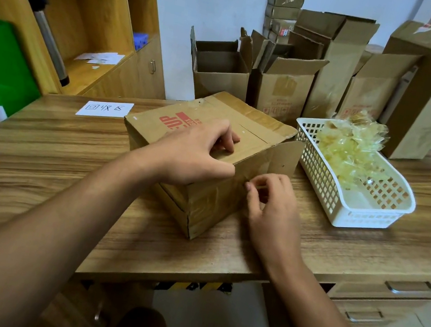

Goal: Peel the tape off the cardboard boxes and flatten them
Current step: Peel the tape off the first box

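Evidently we are bracing the light, stiff cardboard box [163, 126], left hand [198, 154] curled, right hand [273, 201] pinching its tape [216, 200].

One left hand [198, 154], one right hand [272, 207], one taped box [158, 125], five open boxes [220, 78] behind, one white basket [370, 220]
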### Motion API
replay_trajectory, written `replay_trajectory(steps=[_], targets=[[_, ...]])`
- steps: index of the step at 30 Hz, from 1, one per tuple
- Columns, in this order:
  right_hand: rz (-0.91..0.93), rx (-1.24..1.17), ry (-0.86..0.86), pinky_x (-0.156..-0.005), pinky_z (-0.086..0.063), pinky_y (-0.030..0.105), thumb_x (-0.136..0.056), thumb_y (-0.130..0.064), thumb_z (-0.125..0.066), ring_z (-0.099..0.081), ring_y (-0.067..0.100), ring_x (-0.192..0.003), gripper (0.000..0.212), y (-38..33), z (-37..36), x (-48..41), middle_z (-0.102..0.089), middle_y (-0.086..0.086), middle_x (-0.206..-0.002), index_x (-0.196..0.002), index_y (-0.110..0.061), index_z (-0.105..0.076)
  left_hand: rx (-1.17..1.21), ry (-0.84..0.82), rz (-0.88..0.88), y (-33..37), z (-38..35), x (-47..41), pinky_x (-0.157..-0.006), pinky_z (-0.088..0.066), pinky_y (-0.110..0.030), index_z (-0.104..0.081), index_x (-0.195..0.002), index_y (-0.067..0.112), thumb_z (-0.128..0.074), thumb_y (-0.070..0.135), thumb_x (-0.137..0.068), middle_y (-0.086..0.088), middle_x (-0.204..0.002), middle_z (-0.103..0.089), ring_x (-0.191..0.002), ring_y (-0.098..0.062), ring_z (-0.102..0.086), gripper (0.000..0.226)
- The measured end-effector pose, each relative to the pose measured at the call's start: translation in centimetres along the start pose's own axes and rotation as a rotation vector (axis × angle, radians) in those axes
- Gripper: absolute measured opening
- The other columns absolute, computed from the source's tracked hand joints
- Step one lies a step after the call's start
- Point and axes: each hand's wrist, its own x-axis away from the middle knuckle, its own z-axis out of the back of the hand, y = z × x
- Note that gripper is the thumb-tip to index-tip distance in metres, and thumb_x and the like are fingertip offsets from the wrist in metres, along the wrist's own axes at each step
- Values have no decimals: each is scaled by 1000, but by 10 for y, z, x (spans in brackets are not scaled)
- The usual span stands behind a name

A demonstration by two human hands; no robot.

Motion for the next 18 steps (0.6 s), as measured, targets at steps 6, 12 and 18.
replay_trajectory(steps=[6, 12, 18], targets=[[75, 102, -23, -63, -43, 33, -101, -22, -57, -52, 13, -74, 14, -2, 3, 1, -52, -6, -90, -88, -21, -52, 8, -3, 25, 2, -1, 0, -101, -47, -44, -49, -99, 42, -55, 62, -57, 25, -133, -53, -121, -4, -52, 47], [43, -2, -117, -64, -50, 41, -100, -22, -58, -57, 14, -74, 16, -22, 7, 30, -57, -5, -84, -85, -21, -51, 30, -4, 28, 4, -1, 1, -99, -49, -44, -49, -96, 42, -55, 61, -56, 22, -132, -54, -119, -6, -53, 45], [87, -129, -166, -67, -51, 25, -99, -22, -58, -56, 8, -84, 19, -25, 20, 54, -50, -14, -87, -83, -26, -47, 30, -19, 35, 5, -1, 0, -99, -49, -43, -48, -96, 41, -55, 63, -55, 20, -134, -53, -119, -6, -52, 47]])
